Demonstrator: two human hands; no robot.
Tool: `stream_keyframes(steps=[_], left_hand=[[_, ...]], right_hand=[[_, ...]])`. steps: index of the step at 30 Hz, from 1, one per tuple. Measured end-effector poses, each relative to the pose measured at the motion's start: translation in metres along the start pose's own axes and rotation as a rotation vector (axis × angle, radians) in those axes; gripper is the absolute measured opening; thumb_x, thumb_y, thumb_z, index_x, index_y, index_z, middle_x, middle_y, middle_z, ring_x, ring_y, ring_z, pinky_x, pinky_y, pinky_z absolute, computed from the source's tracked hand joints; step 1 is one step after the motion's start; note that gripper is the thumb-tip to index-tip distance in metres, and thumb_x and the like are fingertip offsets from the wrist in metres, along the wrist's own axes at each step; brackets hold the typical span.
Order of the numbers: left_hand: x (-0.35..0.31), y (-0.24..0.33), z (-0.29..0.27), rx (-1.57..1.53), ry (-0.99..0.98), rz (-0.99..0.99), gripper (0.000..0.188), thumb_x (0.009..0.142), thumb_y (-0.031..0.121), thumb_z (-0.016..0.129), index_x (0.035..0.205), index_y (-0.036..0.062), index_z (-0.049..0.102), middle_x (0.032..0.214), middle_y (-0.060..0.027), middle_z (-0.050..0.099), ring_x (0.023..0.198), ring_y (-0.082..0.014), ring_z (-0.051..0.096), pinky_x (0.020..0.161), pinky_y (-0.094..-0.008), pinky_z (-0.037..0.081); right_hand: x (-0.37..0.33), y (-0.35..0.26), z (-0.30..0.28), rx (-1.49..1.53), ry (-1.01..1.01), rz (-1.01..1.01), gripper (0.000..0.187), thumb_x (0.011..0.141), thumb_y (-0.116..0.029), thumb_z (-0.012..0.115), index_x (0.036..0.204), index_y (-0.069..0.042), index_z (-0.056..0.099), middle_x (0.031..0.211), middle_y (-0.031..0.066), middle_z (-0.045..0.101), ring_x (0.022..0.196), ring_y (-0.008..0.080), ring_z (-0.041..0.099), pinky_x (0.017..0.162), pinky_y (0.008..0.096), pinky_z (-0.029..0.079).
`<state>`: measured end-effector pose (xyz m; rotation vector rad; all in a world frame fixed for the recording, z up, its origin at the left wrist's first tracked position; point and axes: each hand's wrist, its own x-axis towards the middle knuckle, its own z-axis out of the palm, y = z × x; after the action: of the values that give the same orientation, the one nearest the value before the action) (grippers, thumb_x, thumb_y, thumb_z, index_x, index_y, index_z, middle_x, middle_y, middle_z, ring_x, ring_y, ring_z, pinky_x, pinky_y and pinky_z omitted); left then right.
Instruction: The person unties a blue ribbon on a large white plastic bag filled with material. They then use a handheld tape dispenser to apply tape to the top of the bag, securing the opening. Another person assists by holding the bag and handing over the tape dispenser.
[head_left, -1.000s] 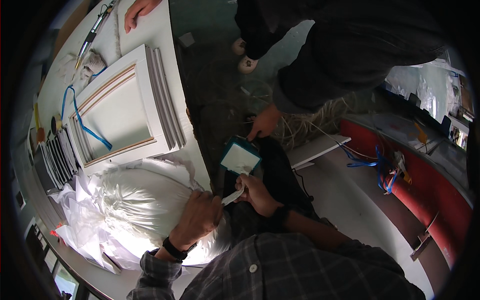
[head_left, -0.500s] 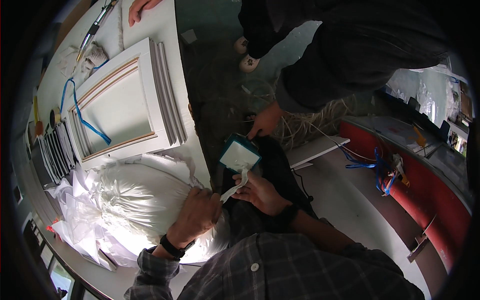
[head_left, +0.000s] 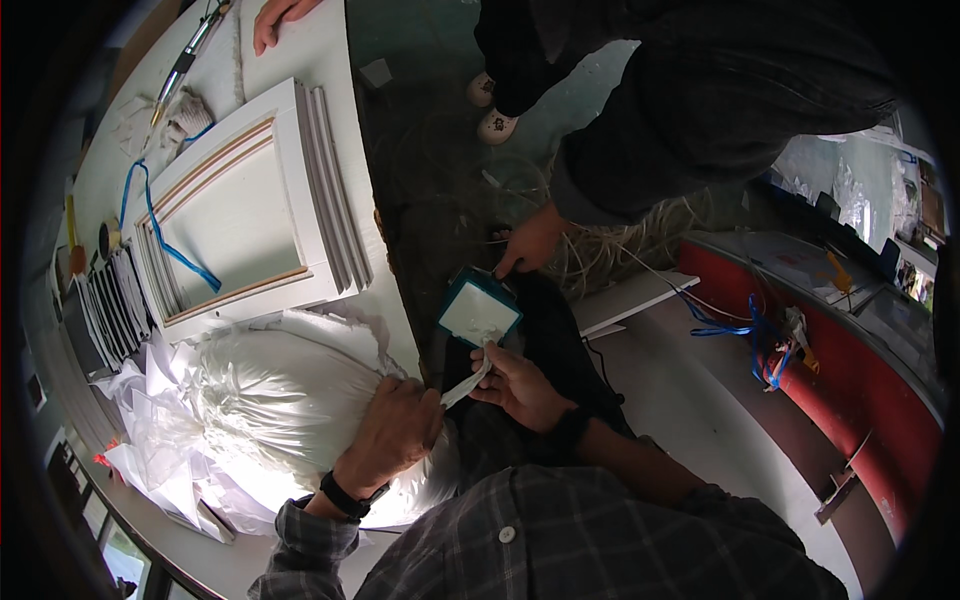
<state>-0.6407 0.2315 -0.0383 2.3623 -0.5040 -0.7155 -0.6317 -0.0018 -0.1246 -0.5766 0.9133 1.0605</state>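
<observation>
A thin, whitish, crumpled strip [head_left: 466, 385] stretches between my two hands. My left hand [head_left: 393, 430] is closed on its lower end, beside a big, full white plastic bag [head_left: 290, 390]. Fingers and thumb of my right hand [head_left: 527, 391] pinch the strip's upper part. Just beyond that pinch is a square teal-rimmed object [head_left: 480, 309] with a pale face; its kind I cannot make out. The strip's top end overlaps its lower edge. Another person's hand [head_left: 533, 240] reaches in from the upper right and touches its far corner.
White framed panels [head_left: 325, 190] lie stacked on the white table [head_left: 300, 30], with a blue cord [head_left: 158, 225] across them. Another hand [head_left: 280, 18] rests at the table's far edge. Tangled pale tubing [head_left: 620, 260] lies on the floor. A red cylinder [head_left: 820, 400] stands right.
My right hand has shifted slightly, and the strip between my hands looks straighter and narrower. My left hand and the teal-rimmed object stay in place.
</observation>
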Motion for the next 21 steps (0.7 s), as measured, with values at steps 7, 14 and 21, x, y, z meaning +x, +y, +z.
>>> stream_keyframes(steps=[7, 14, 21], left_hand=[[0.000, 0.000, 0.001, 0.003, -0.005, -0.003, 0.012, 0.092, 0.010, 0.066, 0.085, 0.0057, 0.056, 0.070, -0.0110, 0.053, 0.074, -0.0311, 0.056, 0.074, -0.0429, 0.041], [-0.001, -0.001, 0.003, -0.013, 0.020, -0.003, 0.012, 0.090, 0.009, 0.067, 0.085, 0.0063, 0.056, 0.071, -0.0107, 0.053, 0.075, -0.0308, 0.057, 0.074, -0.0433, 0.041], [-0.001, -0.001, 0.002, -0.031, -0.002, -0.015, 0.013, 0.088, 0.009, 0.068, 0.084, 0.0067, 0.056, 0.072, -0.0099, 0.053, 0.076, -0.0301, 0.057, 0.075, -0.0426, 0.041]], right_hand=[[-0.001, -0.002, 0.010, -0.017, 0.097, -0.025, 0.030, 0.106, -0.034, 0.062, 0.112, -0.005, 0.066, 0.090, -0.0017, 0.063, 0.075, 0.0077, 0.061, 0.084, 0.0363, 0.061], [-0.001, -0.003, 0.013, -0.062, 0.157, -0.047, 0.026, 0.102, -0.030, 0.062, 0.103, -0.004, 0.067, 0.076, -0.0007, 0.060, 0.066, 0.0093, 0.061, 0.077, 0.0334, 0.062], [0.002, -0.003, 0.012, -0.144, 0.181, -0.048, 0.026, 0.103, -0.028, 0.061, 0.103, -0.003, 0.067, 0.073, -0.0003, 0.058, 0.064, 0.0091, 0.059, 0.074, 0.0308, 0.062]])
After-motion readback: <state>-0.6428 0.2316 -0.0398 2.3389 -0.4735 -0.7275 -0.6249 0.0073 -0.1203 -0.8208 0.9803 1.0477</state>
